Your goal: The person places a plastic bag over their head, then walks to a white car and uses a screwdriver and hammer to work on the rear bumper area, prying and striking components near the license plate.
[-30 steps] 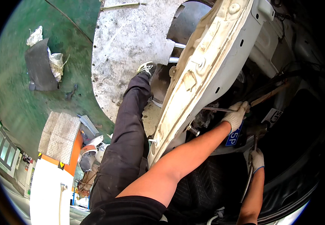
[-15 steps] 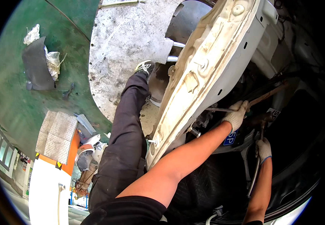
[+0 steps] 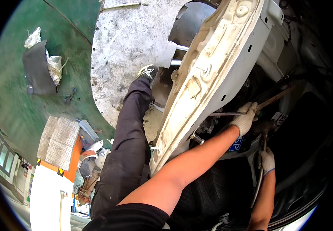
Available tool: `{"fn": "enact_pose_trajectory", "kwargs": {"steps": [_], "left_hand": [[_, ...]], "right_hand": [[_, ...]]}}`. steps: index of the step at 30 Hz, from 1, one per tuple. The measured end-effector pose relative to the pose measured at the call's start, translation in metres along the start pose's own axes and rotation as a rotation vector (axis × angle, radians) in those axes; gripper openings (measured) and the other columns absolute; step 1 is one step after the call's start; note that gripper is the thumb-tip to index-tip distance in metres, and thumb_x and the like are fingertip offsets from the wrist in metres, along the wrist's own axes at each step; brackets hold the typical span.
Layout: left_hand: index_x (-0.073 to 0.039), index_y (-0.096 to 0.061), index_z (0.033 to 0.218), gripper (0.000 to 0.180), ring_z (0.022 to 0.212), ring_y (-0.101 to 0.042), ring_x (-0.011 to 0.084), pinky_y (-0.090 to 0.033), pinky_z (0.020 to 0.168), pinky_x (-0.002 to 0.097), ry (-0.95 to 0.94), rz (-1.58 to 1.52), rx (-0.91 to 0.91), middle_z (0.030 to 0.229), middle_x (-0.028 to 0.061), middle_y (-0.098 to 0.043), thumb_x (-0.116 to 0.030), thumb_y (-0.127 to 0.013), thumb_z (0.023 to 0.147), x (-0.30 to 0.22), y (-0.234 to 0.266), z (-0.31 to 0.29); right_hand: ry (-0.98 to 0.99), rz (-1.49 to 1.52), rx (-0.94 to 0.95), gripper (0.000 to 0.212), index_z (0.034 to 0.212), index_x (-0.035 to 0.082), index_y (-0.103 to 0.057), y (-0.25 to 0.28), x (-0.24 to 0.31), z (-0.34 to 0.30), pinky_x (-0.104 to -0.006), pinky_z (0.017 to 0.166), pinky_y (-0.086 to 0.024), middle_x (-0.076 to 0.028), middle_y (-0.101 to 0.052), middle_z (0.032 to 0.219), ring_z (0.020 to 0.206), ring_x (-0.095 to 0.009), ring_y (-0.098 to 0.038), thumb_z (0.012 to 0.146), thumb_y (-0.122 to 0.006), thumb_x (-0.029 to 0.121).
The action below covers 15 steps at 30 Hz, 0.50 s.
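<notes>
My left hand (image 3: 245, 118), in a white knit glove, is closed around a thin metal bar (image 3: 226, 114) inside the dark car body. The bar's end sticks out to the left of the fist, toward the pale metal panel. A brown, wood-like strip (image 3: 276, 97) runs up and right from beside that hand; whether I hold it too is unclear. Lower right, my gloved right hand (image 3: 267, 160) grips a hammer by its long handle (image 3: 257, 188). Its dark head (image 3: 265, 127) is just right of and below my left hand, partly lost in shadow.
A long cream body panel (image 3: 216, 61) with bolts slants between my leg and the work area. Beneath my foot lies a scuffed grey sheet (image 3: 124, 42). On the green floor (image 3: 12, 96) are a black plate (image 3: 39, 69) and plastic wrapping. A white-and-orange cabinet (image 3: 45, 192) stands lower left.
My right hand and the hammer have shifted a little left, with the head slightly lower. My left hand has moved slightly right, still closed on the bar.
</notes>
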<state>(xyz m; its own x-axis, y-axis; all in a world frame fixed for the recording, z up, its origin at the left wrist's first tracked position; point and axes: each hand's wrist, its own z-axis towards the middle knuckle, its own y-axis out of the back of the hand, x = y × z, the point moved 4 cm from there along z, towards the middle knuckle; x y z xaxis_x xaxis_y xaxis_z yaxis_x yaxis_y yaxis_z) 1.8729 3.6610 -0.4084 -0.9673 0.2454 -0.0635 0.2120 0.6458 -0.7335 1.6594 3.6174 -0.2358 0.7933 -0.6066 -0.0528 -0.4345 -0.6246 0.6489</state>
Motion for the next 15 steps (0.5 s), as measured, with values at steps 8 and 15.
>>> {"fn": "enact_pose_trajectory", "kwargs": {"steps": [8, 15], "left_hand": [[-0.005, -0.068, 0.106, 0.040, 0.092, -0.063, 0.0121, -0.057, 0.080, 0.0297, -0.026, -0.031, -0.093, 0.098, 0.0011, -0.066, -0.040, -0.049, 0.114, -0.006, 0.004, 0.002], [-0.005, -0.068, 0.106, 0.046, 0.090, -0.065, 0.0159, -0.057, 0.079, 0.0322, 0.003, 0.153, -0.164, 0.097, 0.0048, -0.070, -0.046, -0.049, 0.113, 0.001, 0.017, -0.007]], "right_hand": [[0.125, -0.212, 0.047, 0.025, 0.113, -0.001, -0.058, -0.022, 0.063, -0.003, -0.0321, 0.039, -0.040, -0.006, -0.052, 0.065, 0.043, -0.017, -0.048, 0.090, -0.055, 0.008], [0.091, -0.310, -0.002, 0.040, 0.128, 0.000, -0.063, 0.002, 0.038, -0.001, -0.0301, 0.057, -0.048, -0.007, -0.063, 0.083, 0.063, -0.014, -0.058, 0.089, -0.056, 0.008]]}}
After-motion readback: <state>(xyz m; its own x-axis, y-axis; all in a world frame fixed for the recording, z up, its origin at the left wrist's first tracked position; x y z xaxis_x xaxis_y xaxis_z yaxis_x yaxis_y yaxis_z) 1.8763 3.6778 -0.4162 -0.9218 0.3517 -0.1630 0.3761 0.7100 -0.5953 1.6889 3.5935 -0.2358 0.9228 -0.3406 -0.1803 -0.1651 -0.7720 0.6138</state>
